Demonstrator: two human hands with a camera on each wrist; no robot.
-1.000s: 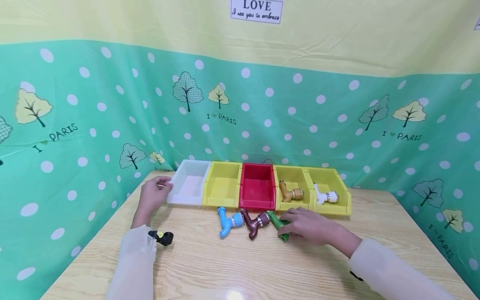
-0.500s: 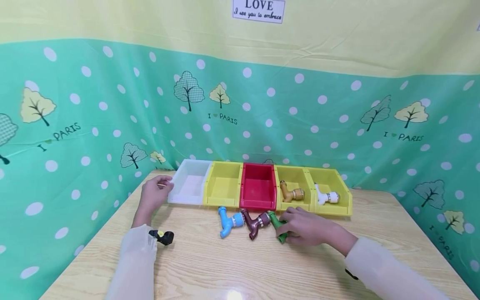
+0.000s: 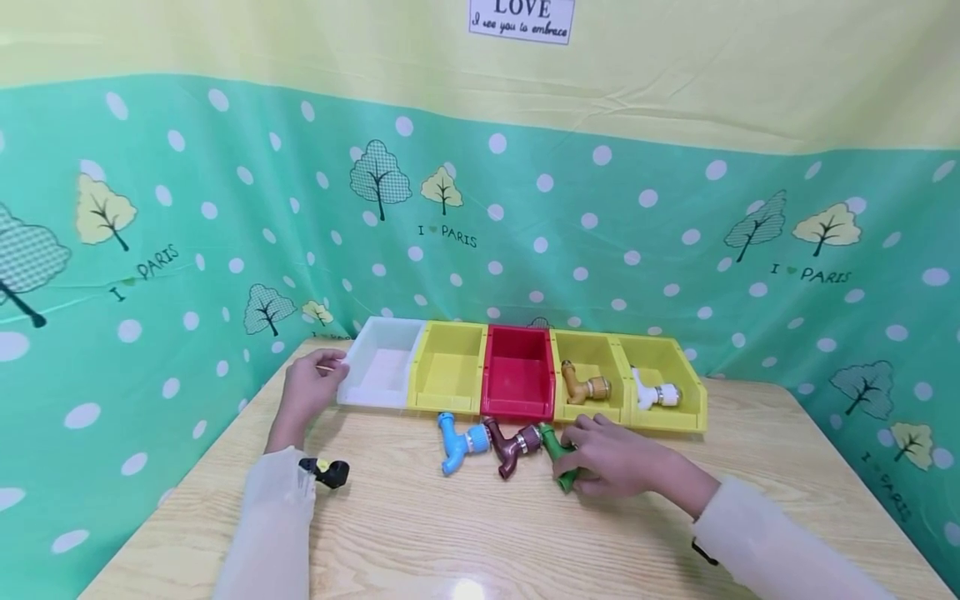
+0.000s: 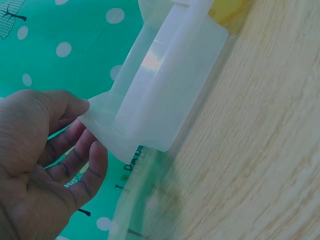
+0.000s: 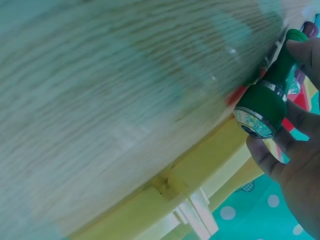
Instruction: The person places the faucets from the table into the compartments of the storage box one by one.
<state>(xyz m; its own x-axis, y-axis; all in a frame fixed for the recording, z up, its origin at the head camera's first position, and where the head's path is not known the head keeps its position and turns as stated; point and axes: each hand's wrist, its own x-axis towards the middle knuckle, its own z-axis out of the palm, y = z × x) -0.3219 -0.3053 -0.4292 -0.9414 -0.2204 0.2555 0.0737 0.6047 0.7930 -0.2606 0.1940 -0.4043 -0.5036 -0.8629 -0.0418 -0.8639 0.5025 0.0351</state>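
Note:
My right hand (image 3: 618,457) grips a green tap (image 3: 556,450) by its body and spout, thumb on the near side; the right wrist view shows the ribbed knob of the green tap (image 5: 262,105) between thumb and fingers. With thumb and fingertips, my left hand (image 3: 311,387) pinches the side edge of a translucent white bin (image 4: 185,80) at the left end of the row. A maroon tap (image 3: 510,448) lies just left of the green one, and a blue tap (image 3: 459,446) lies left of that, both on the table before the bins.
Right of the white bin stand a yellow bin (image 3: 448,400), a red bin (image 3: 517,410) and two more yellow bins. One holds a brown-orange tap (image 3: 581,385), the last a white tap (image 3: 654,393). A patterned green curtain (image 3: 480,217) hangs behind the wooden table (image 3: 420,533).
The green tap's lower end has swung slightly toward me and left under my right hand. My left hand stays at the white bin; the view has shifted slightly.

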